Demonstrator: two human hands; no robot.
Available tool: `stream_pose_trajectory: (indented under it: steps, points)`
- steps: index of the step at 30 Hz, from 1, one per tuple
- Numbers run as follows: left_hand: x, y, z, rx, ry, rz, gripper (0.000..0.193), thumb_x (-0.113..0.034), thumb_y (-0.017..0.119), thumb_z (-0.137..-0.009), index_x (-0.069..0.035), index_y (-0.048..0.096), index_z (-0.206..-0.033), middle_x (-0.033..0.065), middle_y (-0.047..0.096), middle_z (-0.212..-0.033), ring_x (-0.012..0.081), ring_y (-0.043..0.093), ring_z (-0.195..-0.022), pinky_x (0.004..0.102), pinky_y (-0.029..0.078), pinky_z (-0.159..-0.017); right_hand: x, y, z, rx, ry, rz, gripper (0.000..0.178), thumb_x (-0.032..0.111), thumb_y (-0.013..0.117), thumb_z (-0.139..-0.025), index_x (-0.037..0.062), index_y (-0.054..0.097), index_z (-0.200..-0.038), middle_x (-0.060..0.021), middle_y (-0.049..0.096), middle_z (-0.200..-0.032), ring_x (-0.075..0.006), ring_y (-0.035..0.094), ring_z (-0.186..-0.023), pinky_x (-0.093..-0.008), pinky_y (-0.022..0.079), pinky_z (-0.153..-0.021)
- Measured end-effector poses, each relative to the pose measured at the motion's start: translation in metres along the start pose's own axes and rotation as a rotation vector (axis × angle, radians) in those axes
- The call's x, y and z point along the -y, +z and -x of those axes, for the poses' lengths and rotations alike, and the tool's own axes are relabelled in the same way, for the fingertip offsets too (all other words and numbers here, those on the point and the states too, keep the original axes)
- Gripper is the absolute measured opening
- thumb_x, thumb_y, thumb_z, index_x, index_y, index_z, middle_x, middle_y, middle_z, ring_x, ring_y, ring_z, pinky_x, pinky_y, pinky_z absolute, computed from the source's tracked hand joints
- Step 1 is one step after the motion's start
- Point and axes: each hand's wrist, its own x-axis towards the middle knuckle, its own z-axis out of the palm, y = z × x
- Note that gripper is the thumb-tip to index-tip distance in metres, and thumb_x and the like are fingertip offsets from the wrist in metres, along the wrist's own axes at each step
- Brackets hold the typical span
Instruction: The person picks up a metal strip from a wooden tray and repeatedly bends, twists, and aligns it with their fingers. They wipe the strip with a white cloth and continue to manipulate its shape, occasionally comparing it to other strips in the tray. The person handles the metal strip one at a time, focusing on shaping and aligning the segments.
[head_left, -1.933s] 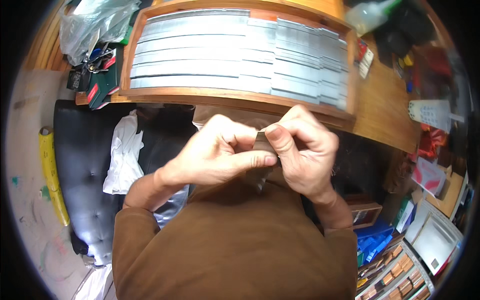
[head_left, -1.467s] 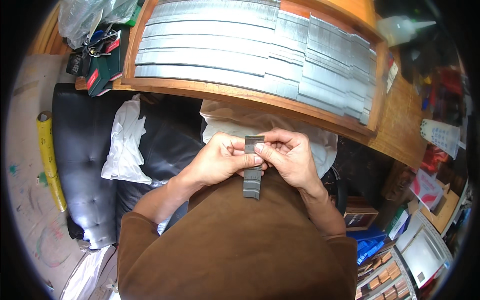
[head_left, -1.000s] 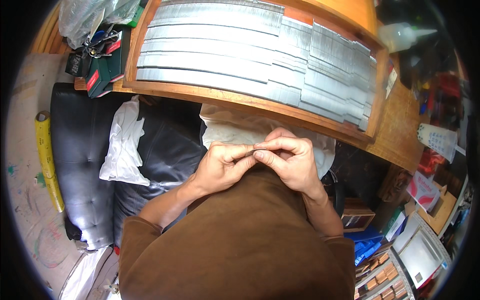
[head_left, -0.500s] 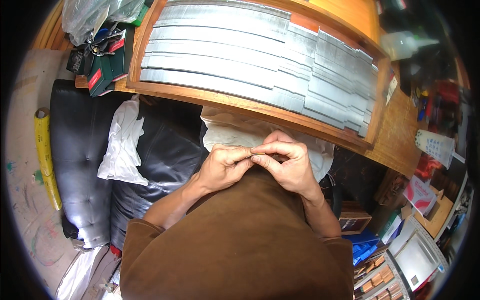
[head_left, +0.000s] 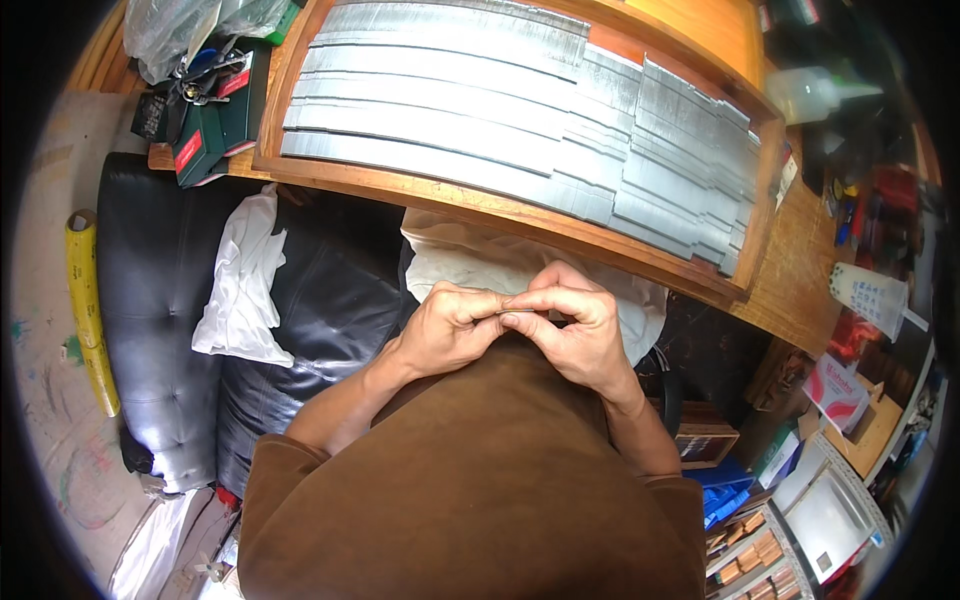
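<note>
Head view shows a thin strip [head_left: 519, 311] seen edge-on, a narrow brownish line mostly covered by fingers, between the brown shirt [head_left: 480, 470] and the wooden tray [head_left: 400, 186]. Left hand [head_left: 453, 328] and right hand [head_left: 577, 325] pinch it, thumbs below forefingers, fingertips nearly meeting, forearms slanting inward.

The thin piece [head_left: 516, 311] is mostly hidden between the left hand [head_left: 448, 328] and right hand [head_left: 582, 328]; just an edge shows. The right hand covers part of the cream cloth [head_left: 452, 252]. Far left, the bag [head_left: 160, 42] is cut off; far right, the bottle [head_left: 808, 96] is blurred.
</note>
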Motion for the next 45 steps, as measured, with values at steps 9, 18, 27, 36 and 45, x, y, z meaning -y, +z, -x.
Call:
stream_pose_trajectory:
  steps: [9, 18, 27, 36, 45]
  points:
    - [-0.003, -0.003, -0.002, 0.026, -0.017, -0.003, 0.024, 0.004, 0.069, -0.085, 0.000, 0.073, -0.109, 0.0170, 0.073, -0.082, 0.0239, 0.072, -0.070, 0.0301, 0.054, -0.062, 0.001, 0.001, 0.001, -0.045, -0.064, 0.003, 0.014, -0.001, 0.081, -0.079, -0.0001, 0.076, -0.092, -0.0049, 0.064, -0.080, -0.0111, 0.058, -0.069, -0.0249, 0.047, -0.060]
    - [-0.008, -0.002, -0.003, 0.024, -0.010, -0.015, 0.026, 0.005, 0.068, -0.085, 0.000, 0.073, -0.110, 0.0171, 0.074, -0.084, 0.0255, 0.074, -0.074, 0.0305, 0.056, -0.065, 0.002, -0.001, 0.001, -0.054, -0.076, 0.003, 0.013, -0.001, 0.082, -0.078, -0.0002, 0.075, -0.088, -0.0057, 0.065, -0.079, -0.0119, 0.059, -0.069, -0.0254, 0.048, -0.060]
    - [-0.004, 0.000, -0.002, 0.005, 0.024, 0.008, 0.025, 0.006, 0.069, -0.084, 0.002, 0.073, -0.108, 0.0180, 0.074, -0.086, 0.0254, 0.074, -0.074, 0.0304, 0.056, -0.064, 0.001, -0.002, 0.001, -0.067, -0.103, 0.016, 0.013, 0.000, 0.083, -0.077, 0.0000, 0.074, -0.086, -0.0061, 0.065, -0.078, -0.0125, 0.060, -0.069, -0.0259, 0.049, -0.061]
    - [-0.007, 0.001, -0.003, -0.003, 0.024, 0.007, 0.025, 0.005, 0.070, -0.084, 0.002, 0.073, -0.108, 0.0179, 0.074, -0.086, 0.0257, 0.074, -0.074, 0.0303, 0.056, -0.064, 0.002, -0.004, 0.001, -0.071, -0.121, 0.024, 0.013, -0.002, 0.082, -0.076, 0.0001, 0.073, -0.086, -0.0066, 0.065, -0.079, -0.0135, 0.061, -0.070, -0.0263, 0.049, -0.062]
    - [-0.011, -0.001, -0.004, -0.001, 0.027, -0.017, 0.024, 0.005, 0.070, -0.084, 0.002, 0.073, -0.108, 0.0177, 0.074, -0.085, 0.0256, 0.073, -0.073, 0.0303, 0.055, -0.063, 0.004, -0.003, 0.002, -0.084, -0.151, 0.058, 0.012, -0.003, 0.080, -0.077, -0.0007, 0.073, -0.086, -0.0075, 0.065, -0.080, -0.0144, 0.061, -0.070, -0.0268, 0.049, -0.062]
